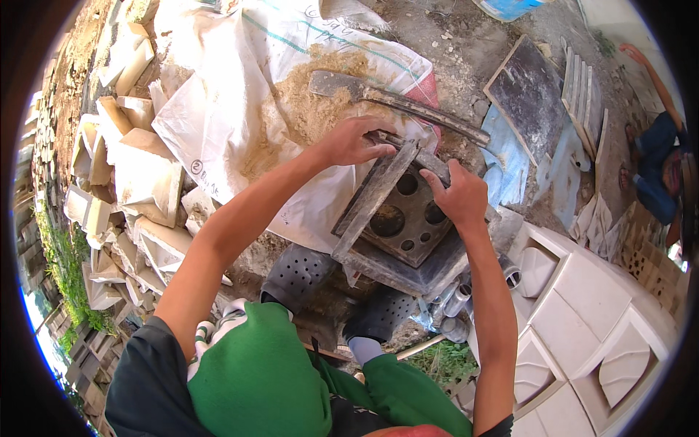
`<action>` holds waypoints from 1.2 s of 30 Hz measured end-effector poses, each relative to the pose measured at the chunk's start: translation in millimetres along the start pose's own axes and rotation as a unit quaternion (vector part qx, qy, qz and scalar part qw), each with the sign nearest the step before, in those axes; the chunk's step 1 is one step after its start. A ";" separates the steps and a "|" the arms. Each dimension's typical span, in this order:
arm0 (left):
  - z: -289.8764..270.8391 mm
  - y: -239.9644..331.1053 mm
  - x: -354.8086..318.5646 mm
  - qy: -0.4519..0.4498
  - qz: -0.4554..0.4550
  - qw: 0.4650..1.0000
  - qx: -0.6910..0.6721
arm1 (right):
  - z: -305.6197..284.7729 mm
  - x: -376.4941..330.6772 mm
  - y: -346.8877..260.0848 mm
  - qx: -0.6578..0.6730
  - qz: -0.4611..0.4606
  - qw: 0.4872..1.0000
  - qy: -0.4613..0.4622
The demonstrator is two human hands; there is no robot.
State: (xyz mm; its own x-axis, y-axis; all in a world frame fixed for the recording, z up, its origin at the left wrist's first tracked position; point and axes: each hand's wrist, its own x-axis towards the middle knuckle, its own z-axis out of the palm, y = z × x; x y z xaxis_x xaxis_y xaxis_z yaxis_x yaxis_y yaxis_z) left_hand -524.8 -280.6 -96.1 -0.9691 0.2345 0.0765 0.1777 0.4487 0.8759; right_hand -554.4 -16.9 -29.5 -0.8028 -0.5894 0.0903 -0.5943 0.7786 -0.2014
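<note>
Before my shoes stands a dark grey, boxy mould [429, 280], with a plate [419, 237] inside that bears round dark holes or discs of several sizes. A long straight bar [375, 204] lies across the mould's left part. My left hand [362, 142] is closed around the far end of the frame, near the bar's upper end. At the far right side, my right hand [460, 193] grips the mould's edge, thumb on the inner side. Just beyond both hands, a long narrow tool [408, 105] with a flat, broad end rests on sand [313, 95].
White woven sacking [218, 109] lies under the sand. Pale cast pieces [149, 175] are heaped at left; pale blocks with leaf-shaped recesses [582, 313] stand at right. Metal cylinders [459, 298] sit beside the mould. A dark board [528, 95] and another person [659, 160] are at far right.
</note>
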 end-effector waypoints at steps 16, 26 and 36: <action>0.7 -3.0 17.9 -0.028 -0.341 0.935 -0.095 | -0.1 0.4 -5.0 0.002 0.013 1.000 -0.001; 1.8 -15.1 0.9 -0.058 -0.078 0.995 -0.006 | 0.5 0.9 -6.5 -0.008 0.014 1.000 -0.016; 9.4 -16.5 -11.7 0.028 0.024 0.998 0.059 | 4.1 -1.1 -4.0 -0.006 0.005 1.000 -0.005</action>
State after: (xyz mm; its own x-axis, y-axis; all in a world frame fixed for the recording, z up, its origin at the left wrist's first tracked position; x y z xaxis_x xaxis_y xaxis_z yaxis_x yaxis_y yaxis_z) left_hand -514.8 -282.6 -116.0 -0.9667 0.2100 0.1464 0.2392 0.5373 0.8088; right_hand -551.0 -20.3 -32.8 -0.8079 -0.5839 0.0791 -0.5872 0.7866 -0.1906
